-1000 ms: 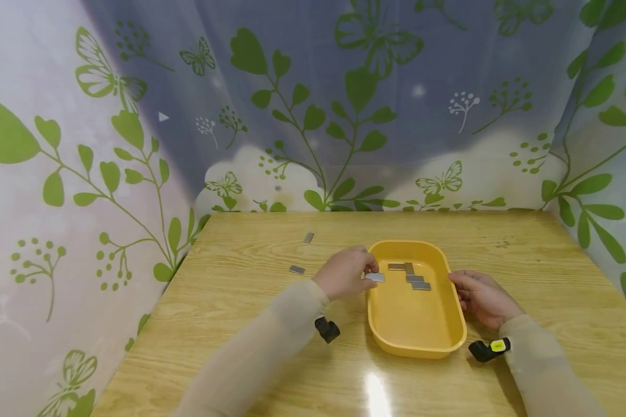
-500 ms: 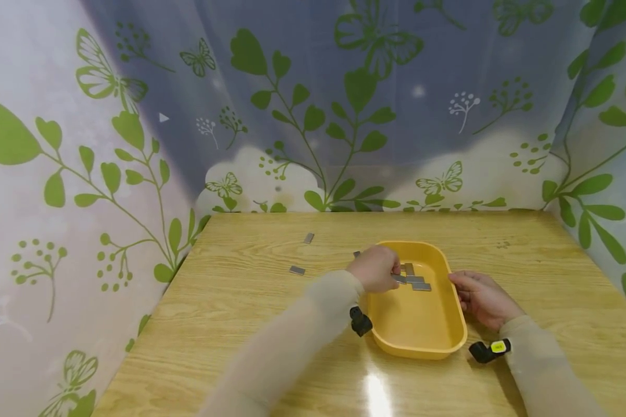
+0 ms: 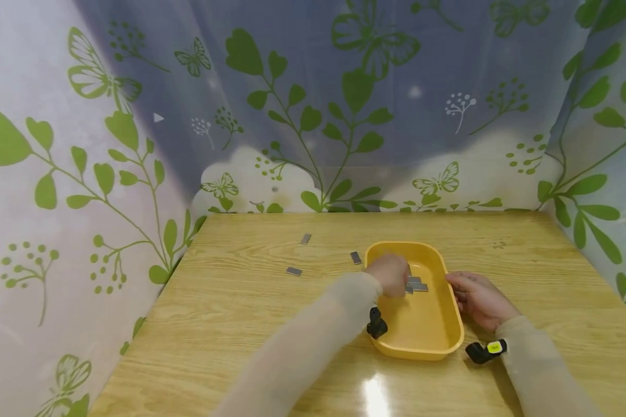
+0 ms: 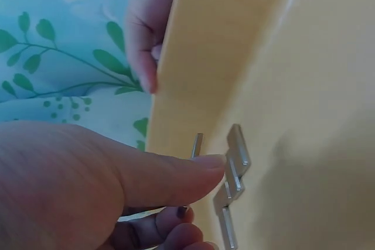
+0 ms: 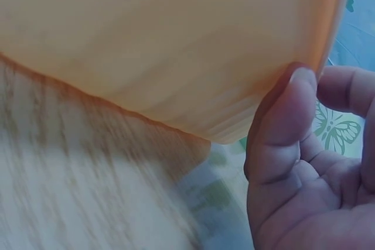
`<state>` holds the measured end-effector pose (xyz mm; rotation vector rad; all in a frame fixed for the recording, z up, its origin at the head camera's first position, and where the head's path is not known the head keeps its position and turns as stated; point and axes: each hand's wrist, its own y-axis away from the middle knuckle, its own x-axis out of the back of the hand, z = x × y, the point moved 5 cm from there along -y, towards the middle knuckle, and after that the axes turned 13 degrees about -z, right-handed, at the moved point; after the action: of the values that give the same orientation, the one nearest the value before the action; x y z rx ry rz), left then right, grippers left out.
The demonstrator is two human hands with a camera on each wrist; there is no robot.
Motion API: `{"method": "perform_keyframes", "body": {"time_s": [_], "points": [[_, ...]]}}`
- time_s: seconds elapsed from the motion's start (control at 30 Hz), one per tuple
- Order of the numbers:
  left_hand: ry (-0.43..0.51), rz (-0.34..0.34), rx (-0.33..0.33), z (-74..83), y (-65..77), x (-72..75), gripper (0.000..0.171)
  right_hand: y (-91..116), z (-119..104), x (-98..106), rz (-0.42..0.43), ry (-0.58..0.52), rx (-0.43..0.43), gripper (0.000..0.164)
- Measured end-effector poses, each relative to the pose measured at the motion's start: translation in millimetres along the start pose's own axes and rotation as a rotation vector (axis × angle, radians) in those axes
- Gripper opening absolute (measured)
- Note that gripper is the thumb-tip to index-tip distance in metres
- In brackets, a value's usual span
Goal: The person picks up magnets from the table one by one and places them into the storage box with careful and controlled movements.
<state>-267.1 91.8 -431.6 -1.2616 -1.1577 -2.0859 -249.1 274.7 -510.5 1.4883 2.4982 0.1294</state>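
Observation:
My left hand point(image 3: 388, 275) is inside the yellow plastic tray point(image 3: 422, 333), low over its floor. Between its thumb and fingers it pinches a small flat grey metal block point(image 4: 197, 144), partly hidden by the thumb. Close beside the fingertips, several similar metal blocks point(image 4: 237, 144) lie touching one another on the tray floor; the hand covers some of them in the head view. At the tray's right side, my right hand point(image 3: 480, 298) holds the rim, thumb outside against the wall as the right wrist view shows.
Three more metal blocks lie apart on the wooden table point(image 3: 229, 324), left of the tray: one near the rim point(image 3: 356, 258), one further left point(image 3: 294, 271) and one towards the back point(image 3: 305, 238). A leaf-patterned curtain point(image 3: 292, 116) hangs behind the table.
My left hand has moved right, from over the tray's left rim down to the grouped blocks, carrying its block. A table block behind that hand has come into view. The right hand keeps its hold.

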Motion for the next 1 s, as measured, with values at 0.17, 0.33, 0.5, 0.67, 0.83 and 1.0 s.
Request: {"method": "perform_keyframes", "body": {"time_s": [0.17,0.33,0.5,0.67,0.83,1.0], "points": [[-0.035,-0.064,0.045,2.1,-5.7,-8.1,0.022,-1.1,2.0,0.3,0.006,0.014,-0.004,0.038],[-0.036,-0.088,0.069,1.7,-10.6,-13.2,0.002,-1.9,2.5,0.5,0.014,0.014,-0.012,0.037],[-0.016,-0.103,0.085,-0.4,-12.0,-16.8,0.010,-2.2,2.4,1.0,0.017,0.012,-0.022,0.037],[-0.025,-0.104,0.101,-0.7,-9.6,-15.6,0.026,-1.9,1.4,1.0,0.010,0.004,-0.020,0.037],[-0.029,-0.111,0.108,-1.6,-10.3,-14.8,0.035,-1.2,1.0,0.7,0.004,-0.008,-0.016,0.036],[-0.016,-0.105,0.114,-3.8,-13.2,-16.6,0.033,-1.2,1.5,-0.2,-0.003,-0.008,-0.014,0.034]]}}
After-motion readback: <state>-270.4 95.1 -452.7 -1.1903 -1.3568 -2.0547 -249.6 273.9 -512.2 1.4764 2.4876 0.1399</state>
